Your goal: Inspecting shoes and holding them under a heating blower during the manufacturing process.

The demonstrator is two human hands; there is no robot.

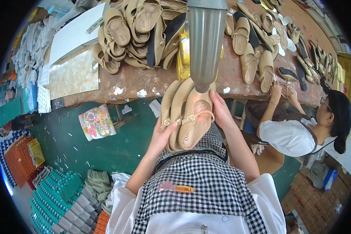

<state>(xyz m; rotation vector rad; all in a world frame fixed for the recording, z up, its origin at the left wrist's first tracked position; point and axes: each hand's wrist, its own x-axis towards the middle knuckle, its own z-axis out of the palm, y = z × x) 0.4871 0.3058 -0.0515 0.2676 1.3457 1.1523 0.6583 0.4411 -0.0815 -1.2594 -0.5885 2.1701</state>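
Nearest the camera, a black-and-white checked cloth apron (199, 179) covers the wearer's front, over a white short-sleeved shirt (271, 202). Above it hangs a thick, grey metal tube (207, 46) that narrows to a nozzle pointing down.

Under the nozzle is a fanned stack of beige sandals (201, 128) with closed toes, braided straps and small metal buckles, held up in front of the desk. A warm glow lights the foremost one; whether the nozzle touches it, I cannot tell. The two hands are apart, clamped on the stack from either side: the left hand (163, 134) grips its left side, with fingers near the buckles, and the right hand (221, 111) holds the foremost sandal's right edge.

Behind them, the worn reddish-brown desk (132, 84) carries a heap of beige shoes (138, 33) and a yellow package (183, 62). At the right, a co-worker in a white top and dark cap (292, 136) has both hands at the desk edge, near more beige shoes (266, 70).
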